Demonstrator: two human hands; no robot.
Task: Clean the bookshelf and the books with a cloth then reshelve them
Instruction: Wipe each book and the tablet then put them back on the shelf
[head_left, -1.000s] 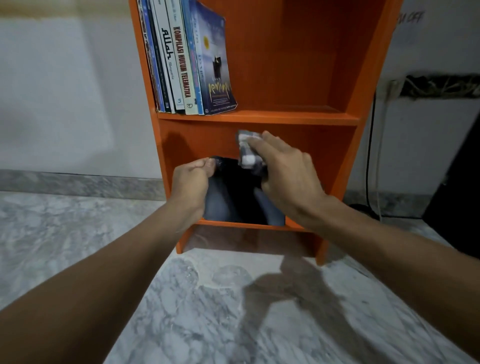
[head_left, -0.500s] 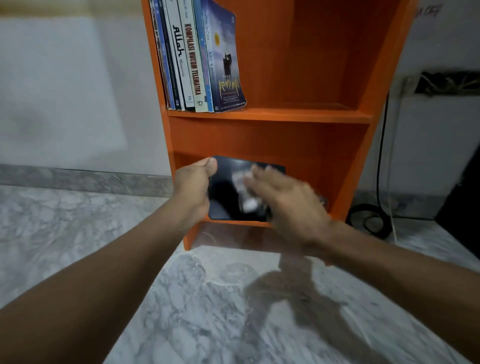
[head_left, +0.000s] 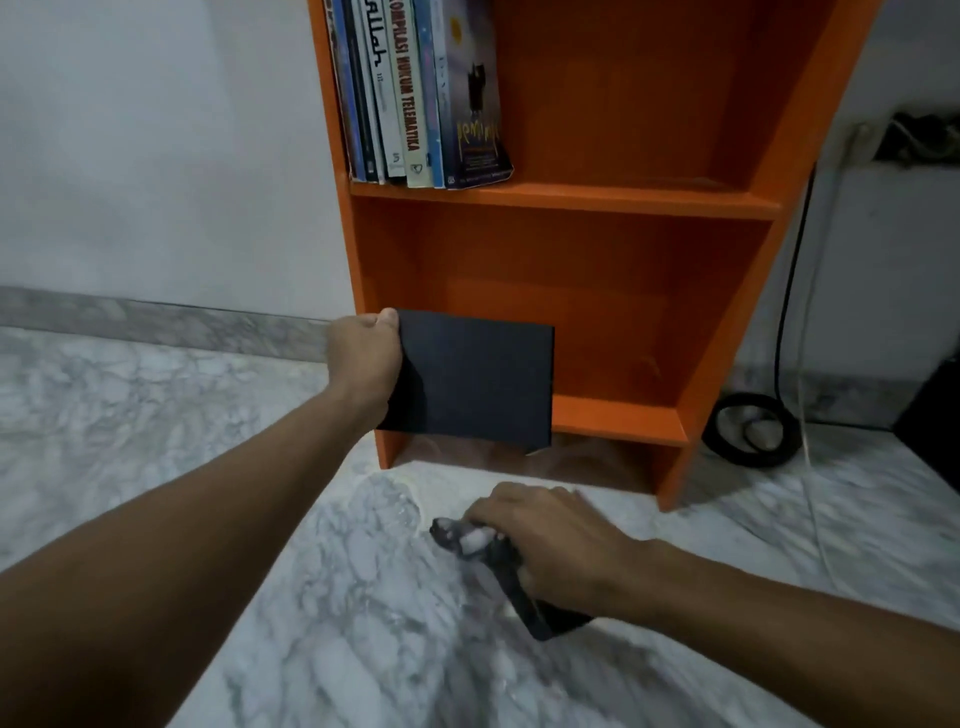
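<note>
Right hand has dropped from the black book toward the floor at 5 o'clock, clenched round the cloth — wiping apparently done. Left hand grips the book's 9 o'clock edge (before the lower bay of the bookshelf) — reshelving due.

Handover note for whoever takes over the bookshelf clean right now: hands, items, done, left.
Left hand grips the flat black book by its left edge, upright before the orange wooden bookshelf's lower compartment.
Right hand grips the crumpled grey-and-white cloth low over the marble floor.
Done: a row of upright books stands on the upper shelf, left side.
Left: reshelve the black book; wiping progress cannot be told.
</note>
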